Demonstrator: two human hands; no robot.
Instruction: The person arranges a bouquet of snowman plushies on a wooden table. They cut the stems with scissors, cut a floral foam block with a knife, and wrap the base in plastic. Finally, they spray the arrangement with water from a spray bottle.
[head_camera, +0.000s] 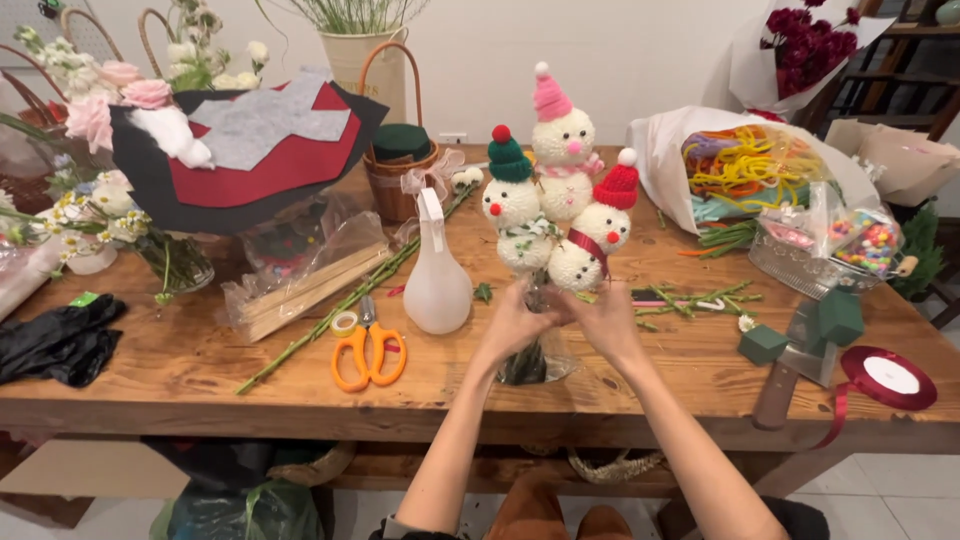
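A: Three pompom snowmen (555, 205) bunched on stems, upright, above the middle of the tabletop (180, 370). One has a green hat, one pink, one red.

B: Hands?

A: Both together at the base of the bunch. Left hand (517, 325) and right hand (603, 322) closed around the stems just under the lowest snowman. Fingertips touch or nearly touch; can't tell which.

B: Stems resting on anything?

A: Lower ends sit in clear wrap (533, 365) just below the hands, at the tabletop. Contact point is hidden by the hands.

B: What's around the snowmen?

A: Just left of them: white spray bottle (436, 275), standing. Further left and nearer the front edge: orange scissors (369, 355) lying flat, a small tape roll (344, 322) beside the handles. A long green stem (340, 310) runs diagonally past the bottle.

B: Behind?

A: Wicker basket (398, 175) behind and left of the snowmen, dark green item inside. Far left of them: felt sheets (250, 150) in black, red and grey propped over flowers, black gloves (60, 340) at the left edge.

B: Right side?

A: White bag of coloured pipe cleaners (745, 160) well to the right, a clear tub of small pompoms (865, 240) beyond it. Nearer the front right: green foam blocks (800, 330), and a dark red ribbon spool (885, 378) well apart from the snowmen. Cut green stems (690, 298) scattered just right of the hands.
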